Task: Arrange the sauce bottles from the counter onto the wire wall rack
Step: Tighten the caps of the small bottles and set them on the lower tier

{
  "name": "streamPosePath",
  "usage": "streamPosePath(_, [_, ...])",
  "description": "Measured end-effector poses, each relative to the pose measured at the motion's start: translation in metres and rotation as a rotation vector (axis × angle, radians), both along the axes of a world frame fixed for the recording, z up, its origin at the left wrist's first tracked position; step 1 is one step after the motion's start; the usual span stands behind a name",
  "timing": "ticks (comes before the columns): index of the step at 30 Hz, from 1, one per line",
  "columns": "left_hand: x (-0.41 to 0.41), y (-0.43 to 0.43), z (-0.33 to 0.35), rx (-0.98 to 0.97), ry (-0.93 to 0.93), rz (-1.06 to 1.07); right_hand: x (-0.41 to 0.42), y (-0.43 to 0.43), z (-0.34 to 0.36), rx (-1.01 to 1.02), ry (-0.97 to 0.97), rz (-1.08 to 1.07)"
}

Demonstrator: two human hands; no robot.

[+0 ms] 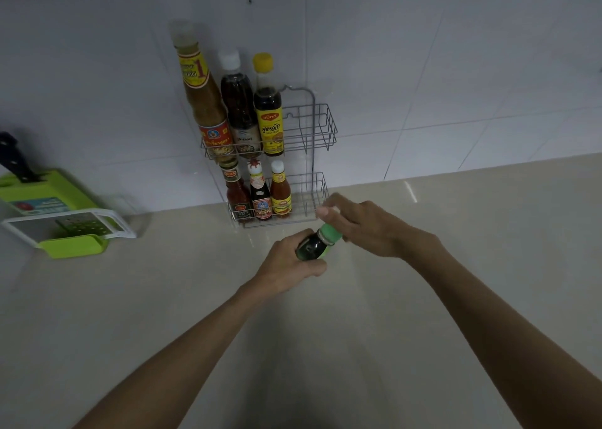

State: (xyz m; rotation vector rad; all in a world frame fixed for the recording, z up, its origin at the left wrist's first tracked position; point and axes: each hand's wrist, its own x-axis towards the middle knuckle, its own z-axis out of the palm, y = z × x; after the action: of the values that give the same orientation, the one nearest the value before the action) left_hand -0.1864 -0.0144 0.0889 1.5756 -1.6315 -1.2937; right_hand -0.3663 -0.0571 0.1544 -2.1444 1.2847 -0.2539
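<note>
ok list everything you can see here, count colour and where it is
wire wall rack: 1, grey metal, two tiers, on the tiled wall above the counter
tall bottles: 3, amber, dark brown and dark with yellow cap, left part of the upper tier
small bottles: 3, red and orange sauces, left part of the lower tier
dark bottle: 1, dark glass with green cap, held tilted above the counter, below the rack
green holder: 1, lime green, far left, with a black handle sticking out of it
slicer board: 1, white and green, front of the holder
counter: 1, beige
left hand: 1, gripping the dark bottle's body
right hand: 1, on its green cap
</note>
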Motion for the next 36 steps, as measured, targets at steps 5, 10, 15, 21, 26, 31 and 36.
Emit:
streamPosePath(5, [-0.004,0.000,-0.002,-0.175,-0.152,0.000,0.002,0.001,-0.014,-0.185,0.118,-0.050])
streamPosePath(10, [-0.009,0.002,-0.002,-0.283,-0.247,0.044,0.000,0.010,-0.016,-0.012,-0.108,-0.081])
streamPosePath(15, [-0.011,0.001,-0.016,-0.748,-0.819,0.063,0.017,0.018,-0.044,0.011,-0.226,-0.473])
streamPosePath(21, [0.008,0.005,-0.018,-0.471,-0.418,0.023,0.015,-0.001,-0.022,-0.135,-0.206,-0.296])
streamPosePath(26, [0.020,-0.003,-0.007,-0.043,-0.037,-0.041,0.008,-0.016,-0.007,-0.071,-0.315,-0.160])
streamPosePath(31, [0.005,-0.019,-0.024,-0.211,-0.134,0.097,0.026,-0.003,-0.043,0.128,-0.504,-0.340])
streamPosePath(36, [0.016,-0.053,-0.047,-0.084,-0.215,0.101,0.027,-0.037,-0.073,-0.043,-0.488,-0.468])
